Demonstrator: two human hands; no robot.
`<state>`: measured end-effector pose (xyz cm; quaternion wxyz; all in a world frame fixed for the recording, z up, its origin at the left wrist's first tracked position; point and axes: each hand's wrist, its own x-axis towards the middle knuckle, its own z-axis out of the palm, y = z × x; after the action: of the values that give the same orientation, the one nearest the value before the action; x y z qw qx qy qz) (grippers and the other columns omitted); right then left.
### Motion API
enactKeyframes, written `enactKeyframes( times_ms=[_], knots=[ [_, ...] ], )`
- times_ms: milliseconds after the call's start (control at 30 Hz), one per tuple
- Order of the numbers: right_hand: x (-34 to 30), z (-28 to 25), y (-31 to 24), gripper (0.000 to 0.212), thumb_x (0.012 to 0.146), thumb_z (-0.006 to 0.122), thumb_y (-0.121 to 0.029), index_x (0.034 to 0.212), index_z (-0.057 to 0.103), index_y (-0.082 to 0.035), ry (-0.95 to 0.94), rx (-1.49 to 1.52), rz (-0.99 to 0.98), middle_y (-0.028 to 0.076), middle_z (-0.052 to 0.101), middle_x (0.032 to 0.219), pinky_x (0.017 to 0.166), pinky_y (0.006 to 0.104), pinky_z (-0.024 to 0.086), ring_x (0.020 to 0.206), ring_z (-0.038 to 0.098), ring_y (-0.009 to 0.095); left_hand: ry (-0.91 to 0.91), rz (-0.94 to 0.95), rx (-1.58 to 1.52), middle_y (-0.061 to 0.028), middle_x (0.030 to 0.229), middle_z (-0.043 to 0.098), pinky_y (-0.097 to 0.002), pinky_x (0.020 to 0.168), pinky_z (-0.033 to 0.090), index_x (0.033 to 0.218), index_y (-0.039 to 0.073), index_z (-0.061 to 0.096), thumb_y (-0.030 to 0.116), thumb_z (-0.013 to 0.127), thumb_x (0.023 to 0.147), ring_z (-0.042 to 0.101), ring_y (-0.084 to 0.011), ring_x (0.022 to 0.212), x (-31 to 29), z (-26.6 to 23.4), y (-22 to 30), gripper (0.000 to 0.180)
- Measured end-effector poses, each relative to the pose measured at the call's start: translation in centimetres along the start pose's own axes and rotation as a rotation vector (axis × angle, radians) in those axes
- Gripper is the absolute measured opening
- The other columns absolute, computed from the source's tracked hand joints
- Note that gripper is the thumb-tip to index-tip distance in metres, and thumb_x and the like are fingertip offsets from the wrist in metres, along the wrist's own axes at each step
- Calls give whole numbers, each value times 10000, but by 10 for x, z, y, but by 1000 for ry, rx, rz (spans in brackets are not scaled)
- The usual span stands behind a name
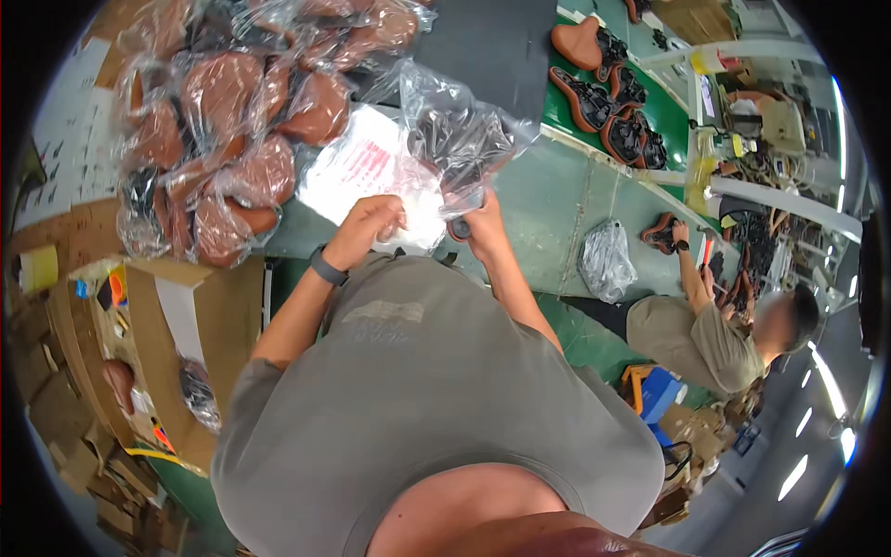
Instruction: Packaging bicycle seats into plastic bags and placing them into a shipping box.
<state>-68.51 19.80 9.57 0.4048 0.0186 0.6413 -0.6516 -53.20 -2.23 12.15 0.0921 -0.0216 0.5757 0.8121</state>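
Green workbench [548, 209]; bagged saddle [464, 144] in and beyond clasped right hand [484, 226]; left hand [374, 223] curled, hold unclear.

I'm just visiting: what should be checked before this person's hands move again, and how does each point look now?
1. Right hand has the bagged dark item: ok, gripping its near end.
2. Left hand has a firm hold: cannot tell; its fingers are curled, but what they pinch is unclear.
3. Bag sealed: cannot tell; its opening isn't distinguishable.
4. Surface around the hands uncluttered: not ok; red-printed white material lies there.
5. Bagged brown saddles away from the hands: ok, heaped to the left.
6. Co-worker apart: ok, off to the right.
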Motion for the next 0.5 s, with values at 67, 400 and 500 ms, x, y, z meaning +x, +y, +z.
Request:
enactKeyframes(
  times_ms=[67, 400, 500],
  knots=[
    [3, 9, -1, 678, 828, 954, -151, 1389, 604, -7, -59, -161, -184, 123, 727, 1248, 969, 369, 596, 1087, 727, 227, 427, 102, -124, -112, 1331, 716, -390, 1069, 521, 1432, 11, 649, 301, 835, 995, 677, -224, 1242, 21, 7, 4, 557],
    [123, -119, -7, 576, 948, 789, -94, 1492, 615, -18, -517, -539, 77, 133, 764, 1270, 748, 389, 635, 880, 782, 207, 778, 541, -709, -116, 1130, 744, -323, 677, 534, 1219, 72, 670, 345, 700, 1078, 673, -208, 903, 96, -272, 167, 309],
    [240, -237, -78, 154, 1010, 679, -100, 1134, 715, -16, 73, -344, -221, 84, 748, 977, 697, 385, 597, 799, 739, 235, 956, 614, -684, -121, 1065, 726, -304, 612, 492, 1177, 48, 663, 235, 677, 1082, 658, -191, 867, 31, -379, 134, 210]
  ],
)
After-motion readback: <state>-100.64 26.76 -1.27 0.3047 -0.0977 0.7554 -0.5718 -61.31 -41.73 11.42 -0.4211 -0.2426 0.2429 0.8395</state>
